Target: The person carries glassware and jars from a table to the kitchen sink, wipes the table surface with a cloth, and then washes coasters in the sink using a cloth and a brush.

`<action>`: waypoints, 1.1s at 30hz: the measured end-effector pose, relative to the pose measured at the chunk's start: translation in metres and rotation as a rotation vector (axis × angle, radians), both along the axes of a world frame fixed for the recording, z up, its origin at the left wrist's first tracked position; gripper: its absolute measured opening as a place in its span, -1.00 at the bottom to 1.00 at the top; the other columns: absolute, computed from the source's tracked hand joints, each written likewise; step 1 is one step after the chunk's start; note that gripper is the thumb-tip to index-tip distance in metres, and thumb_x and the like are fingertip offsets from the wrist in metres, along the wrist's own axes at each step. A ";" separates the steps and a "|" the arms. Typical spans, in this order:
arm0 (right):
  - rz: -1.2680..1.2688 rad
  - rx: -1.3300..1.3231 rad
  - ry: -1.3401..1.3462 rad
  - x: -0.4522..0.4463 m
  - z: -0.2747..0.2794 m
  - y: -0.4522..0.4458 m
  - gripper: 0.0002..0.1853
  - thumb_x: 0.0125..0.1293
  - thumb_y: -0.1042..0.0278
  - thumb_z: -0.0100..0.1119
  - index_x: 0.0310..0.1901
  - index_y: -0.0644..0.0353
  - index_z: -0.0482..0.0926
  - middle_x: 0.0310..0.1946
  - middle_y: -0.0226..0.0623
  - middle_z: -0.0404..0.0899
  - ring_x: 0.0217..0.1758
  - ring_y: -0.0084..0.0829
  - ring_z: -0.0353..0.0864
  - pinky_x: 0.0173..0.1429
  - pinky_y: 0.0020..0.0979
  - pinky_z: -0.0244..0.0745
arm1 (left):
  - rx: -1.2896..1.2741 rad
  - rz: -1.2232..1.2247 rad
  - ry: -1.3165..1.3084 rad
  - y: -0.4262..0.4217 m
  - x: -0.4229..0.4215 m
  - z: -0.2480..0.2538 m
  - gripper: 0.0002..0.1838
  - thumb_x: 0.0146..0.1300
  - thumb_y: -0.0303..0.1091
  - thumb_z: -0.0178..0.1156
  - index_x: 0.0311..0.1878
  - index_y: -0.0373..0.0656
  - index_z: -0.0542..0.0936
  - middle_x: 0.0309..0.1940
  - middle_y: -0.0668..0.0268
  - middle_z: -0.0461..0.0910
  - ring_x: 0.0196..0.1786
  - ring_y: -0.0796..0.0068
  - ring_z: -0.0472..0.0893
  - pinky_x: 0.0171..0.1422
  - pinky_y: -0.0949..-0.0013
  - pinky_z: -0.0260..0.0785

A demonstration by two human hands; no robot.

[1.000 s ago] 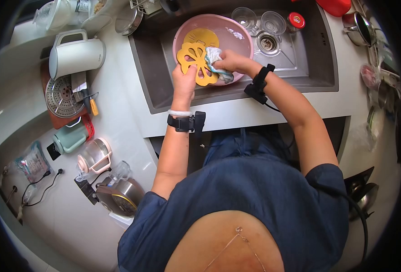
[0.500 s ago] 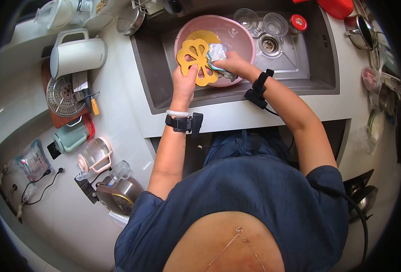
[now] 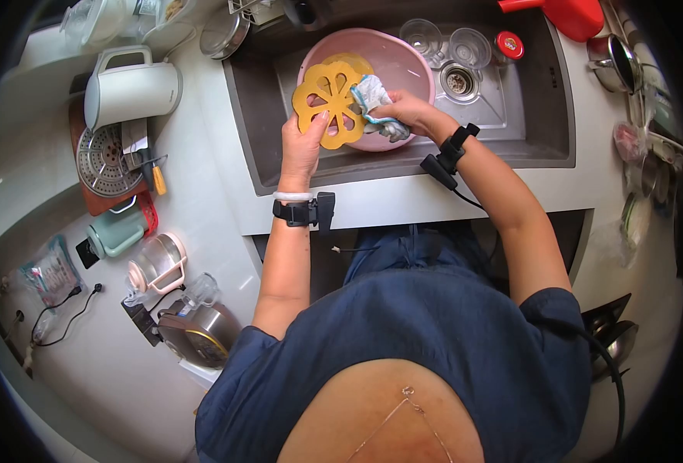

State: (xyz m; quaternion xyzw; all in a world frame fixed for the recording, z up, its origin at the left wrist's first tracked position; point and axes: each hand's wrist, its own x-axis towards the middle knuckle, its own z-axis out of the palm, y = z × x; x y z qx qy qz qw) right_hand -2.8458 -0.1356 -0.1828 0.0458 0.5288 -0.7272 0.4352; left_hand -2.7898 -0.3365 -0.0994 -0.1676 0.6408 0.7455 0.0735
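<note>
My left hand (image 3: 303, 147) grips the lower left edge of a yellow flower-shaped mat (image 3: 328, 100) with petal cut-outs, thumb on top. The mat is held over the left part of a pink basin (image 3: 403, 69). Behind it, a second yellow piece (image 3: 354, 62) shows partly in the basin. My right hand (image 3: 411, 112) is closed on a white and blue cloth (image 3: 374, 96), close to the mat's right edge. Some of the fingers are hidden by the cloth. The basin stands in a dark sink (image 3: 538, 116).
Two clear glass cups (image 3: 470, 49) and a red-lidded jar (image 3: 509, 46) stand around the drain (image 3: 459, 83). On the left counter are a white kettle (image 3: 137, 92), a steamer plate (image 3: 108, 162), a knife with a yellow handle (image 3: 158, 179) and a rice cooker (image 3: 201, 332).
My left hand and the yellow mat have moved slightly left. The cloth in my right hand has shifted and now lies nearer the mat's right edge, with more of its blue border showing.
</note>
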 end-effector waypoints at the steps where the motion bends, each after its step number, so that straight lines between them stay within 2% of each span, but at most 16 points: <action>1: -0.013 -0.078 -0.069 0.000 -0.004 0.002 -0.65 0.10 0.49 0.21 -0.03 0.34 0.52 -0.17 -0.22 0.61 -0.22 -0.45 0.64 -0.08 -0.46 0.54 | 0.011 0.011 0.026 0.001 0.000 0.004 -0.69 0.25 -0.47 0.14 0.05 -0.34 0.44 -0.14 0.26 0.55 -0.17 0.54 0.55 -0.03 0.47 0.43; 2: -0.024 -0.156 -0.137 0.000 -0.007 0.005 -0.64 0.13 0.52 0.19 0.01 0.33 0.49 -0.14 -0.19 0.60 -0.21 -0.43 0.65 -0.07 -0.45 0.57 | 0.021 0.023 0.052 0.001 -0.001 0.007 -0.72 0.26 -0.46 0.15 0.02 -0.34 0.48 -0.22 0.28 0.59 -0.21 0.57 0.56 -0.05 0.49 0.42; 3: -0.016 -0.157 -0.135 -0.001 -0.007 0.008 -0.64 0.13 0.52 0.19 0.01 0.33 0.49 -0.14 -0.19 0.60 -0.21 -0.43 0.65 -0.07 -0.45 0.57 | 0.020 0.031 0.056 0.000 -0.001 0.009 -0.72 0.26 -0.46 0.15 0.02 -0.34 0.48 -0.22 0.28 0.59 -0.21 0.57 0.56 -0.05 0.49 0.42; 5: -0.035 -0.302 -0.354 -0.002 -0.006 0.015 -0.62 0.15 0.53 0.17 0.05 0.33 0.44 -0.12 -0.15 0.60 -0.17 -0.37 0.67 -0.10 -0.40 0.62 | 0.048 0.017 0.078 -0.001 -0.002 0.013 -0.72 0.25 -0.46 0.17 0.00 -0.34 0.50 -0.20 0.26 0.59 -0.21 0.56 0.57 -0.05 0.48 0.44; 6: -0.084 -0.337 -0.381 0.000 -0.008 0.014 -0.61 0.18 0.54 0.14 0.07 0.33 0.42 -0.11 -0.12 0.60 -0.15 -0.32 0.67 -0.12 -0.36 0.65 | 0.048 0.021 0.080 0.001 -0.002 0.015 -0.72 0.25 -0.46 0.17 0.00 -0.34 0.50 -0.20 0.26 0.59 -0.21 0.56 0.57 -0.05 0.48 0.44; 13: -0.063 -0.391 -0.335 0.006 -0.007 0.018 -0.64 0.19 0.46 0.18 0.04 0.31 0.47 -0.12 -0.14 0.60 -0.13 -0.33 0.67 -0.10 -0.42 0.62 | 0.035 0.030 0.086 0.004 0.002 0.011 -0.75 0.25 -0.46 0.17 -0.03 -0.34 0.53 -0.18 0.24 0.60 -0.18 0.52 0.60 -0.02 0.47 0.48; 17: -0.091 -0.381 -0.282 0.007 0.000 0.013 -0.64 0.19 0.44 0.18 0.03 0.31 0.47 -0.11 -0.15 0.60 -0.12 -0.34 0.67 -0.09 -0.45 0.61 | 0.018 0.049 0.098 0.008 0.004 0.011 -0.75 0.25 -0.47 0.17 -0.03 -0.34 0.53 -0.17 0.24 0.60 -0.15 0.51 0.60 0.00 0.46 0.49; 20: -0.081 -0.356 -0.240 0.006 0.002 0.008 -0.54 0.20 0.36 0.21 0.12 0.28 0.39 -0.10 -0.14 0.58 -0.16 -0.38 0.67 -0.14 -0.44 0.64 | -0.033 0.029 0.104 0.010 0.006 0.013 -0.74 0.25 -0.47 0.17 -0.01 -0.35 0.53 -0.17 0.25 0.61 -0.13 0.52 0.58 0.01 0.47 0.47; 23: -0.082 -0.228 -0.254 0.006 0.018 -0.002 -0.64 0.25 0.39 0.14 0.05 0.33 0.44 -0.11 -0.17 0.59 -0.14 -0.34 0.67 -0.13 -0.45 0.62 | -0.147 -0.041 0.118 0.014 0.010 0.007 -0.69 0.25 -0.48 0.16 0.06 -0.34 0.50 -0.13 0.27 0.60 -0.09 0.55 0.55 0.04 0.48 0.43; 25: -0.192 -0.164 -0.317 0.007 0.018 -0.009 -0.65 0.30 0.35 0.10 0.06 0.34 0.42 -0.13 -0.16 0.59 -0.19 -0.36 0.67 -0.24 -0.47 0.63 | -0.171 -0.079 0.144 0.023 0.013 0.007 -0.67 0.25 -0.49 0.15 0.08 -0.33 0.49 -0.11 0.28 0.59 -0.07 0.56 0.53 0.05 0.48 0.41; 26: -0.204 -0.171 -0.319 0.008 0.016 -0.011 -0.66 0.33 0.34 0.07 0.05 0.37 0.41 -0.14 -0.15 0.58 -0.26 -0.39 0.68 -0.35 -0.50 0.62 | -0.194 -0.114 0.168 0.027 0.014 0.007 -0.65 0.25 -0.50 0.14 0.11 -0.32 0.47 -0.09 0.28 0.58 -0.06 0.58 0.52 0.06 0.49 0.39; 30: -0.233 -0.228 -0.341 0.009 0.012 -0.018 -0.66 0.32 0.36 0.09 0.04 0.39 0.41 -0.17 -0.15 0.58 -0.33 -0.41 0.67 -0.36 -0.51 0.61 | -0.202 -0.104 0.225 0.032 0.012 -0.001 -0.65 0.26 -0.53 0.10 0.13 -0.32 0.45 -0.07 0.29 0.56 -0.03 0.59 0.50 0.08 0.49 0.37; 33: -0.175 -0.175 -0.303 0.007 0.008 -0.020 -0.71 0.27 0.35 0.14 -0.06 0.36 0.49 -0.26 -0.19 0.61 -0.38 -0.41 0.66 -0.38 -0.47 0.60 | -0.300 -0.086 0.179 0.030 0.010 0.007 -0.69 0.26 -0.53 0.07 0.08 -0.34 0.47 -0.17 0.29 0.59 -0.14 0.60 0.53 -0.02 0.50 0.40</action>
